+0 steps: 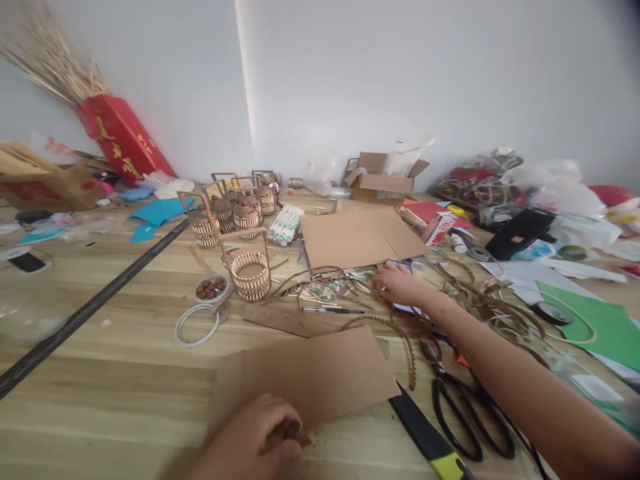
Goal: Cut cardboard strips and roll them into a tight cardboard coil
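Observation:
My left hand (265,433) is closed at the bottom of the view, with its fingers curled round a small dark brown piece (287,430) whose kind I cannot make out. Beneath and beyond it lies a flat cardboard piece (310,373). Stretched out to the right of centre, my right hand (397,285) lies across a phone (407,309); the fingers bend over its left side, and part of the screen shows above and below. Left of that hand are a black pen (333,310) and notched brown strips (400,327). A handled slatted basket (250,277) stands farther left.
Black-handled scissors (470,413) and a black-and-yellow cutter (425,433) lie at lower right. Several lidded baskets (245,217) stand behind. A bowl of brown balls (211,289), a tape ring (197,325), larger cardboard (360,233), an open box (383,177) and green paper (595,327) surround these.

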Demonstrator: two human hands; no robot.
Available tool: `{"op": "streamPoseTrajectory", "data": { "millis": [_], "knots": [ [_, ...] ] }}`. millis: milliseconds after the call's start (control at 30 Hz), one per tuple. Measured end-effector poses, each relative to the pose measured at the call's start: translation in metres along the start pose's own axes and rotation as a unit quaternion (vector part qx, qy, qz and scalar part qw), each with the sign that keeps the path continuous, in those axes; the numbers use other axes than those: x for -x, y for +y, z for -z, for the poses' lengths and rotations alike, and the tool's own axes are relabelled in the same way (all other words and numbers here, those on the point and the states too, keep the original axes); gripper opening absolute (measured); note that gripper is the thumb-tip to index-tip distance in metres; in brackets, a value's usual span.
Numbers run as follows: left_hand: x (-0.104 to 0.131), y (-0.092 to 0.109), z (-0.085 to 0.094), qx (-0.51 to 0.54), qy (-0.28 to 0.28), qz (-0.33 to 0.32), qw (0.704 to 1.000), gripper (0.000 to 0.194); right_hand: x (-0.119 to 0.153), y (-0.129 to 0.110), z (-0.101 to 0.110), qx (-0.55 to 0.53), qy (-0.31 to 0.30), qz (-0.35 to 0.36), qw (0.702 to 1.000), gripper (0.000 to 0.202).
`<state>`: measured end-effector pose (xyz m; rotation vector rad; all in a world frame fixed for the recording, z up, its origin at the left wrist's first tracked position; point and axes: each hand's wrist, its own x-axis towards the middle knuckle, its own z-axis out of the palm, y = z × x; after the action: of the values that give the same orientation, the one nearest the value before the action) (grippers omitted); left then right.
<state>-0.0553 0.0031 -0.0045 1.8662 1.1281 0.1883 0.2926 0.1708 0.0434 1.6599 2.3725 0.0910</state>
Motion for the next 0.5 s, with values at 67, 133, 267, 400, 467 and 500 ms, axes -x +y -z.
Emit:
{"op": "streamPoseTrajectory", "data": {
  "millis": [67, 133, 267, 400, 467, 500],
  "knots": [
    [-0.002, -0.001, -0.001, 0.002, 0.003, 0.0, 1.0, 0.015, 0.0, 0.002, 0.009, -0.026, 0.007, 0.008, 1.0, 0.013],
    [-0.004, 0.0, -0.002, 0.007, 0.005, 0.001, 1.0, 0.013, 0.001, 0.003, 0.018, -0.056, 0.019, 0.015, 0.998, 0.017],
    [-0.005, 0.004, -0.001, 0.016, 0.007, 0.019, 1.0, 0.014, 0.009, 0.003, 0.038, -0.135, 0.065, 0.028, 0.988, 0.016],
    [-0.005, 0.007, 0.001, 0.019, 0.002, 0.028, 0.999, 0.014, 0.027, 0.007, 0.051, -0.26, 0.133, 0.0, 0.956, 0.019],
    [-0.005, 0.008, 0.002, 0.022, 0.002, 0.034, 0.999, 0.015, 0.037, 0.011, 0.052, -0.335, 0.17, -0.031, 0.926, 0.02],
    [-0.004, 0.008, 0.002, 0.021, 0.003, 0.035, 0.999, 0.015, 0.042, 0.012, 0.052, -0.373, 0.19, -0.048, 0.907, 0.02]
  ]
}}
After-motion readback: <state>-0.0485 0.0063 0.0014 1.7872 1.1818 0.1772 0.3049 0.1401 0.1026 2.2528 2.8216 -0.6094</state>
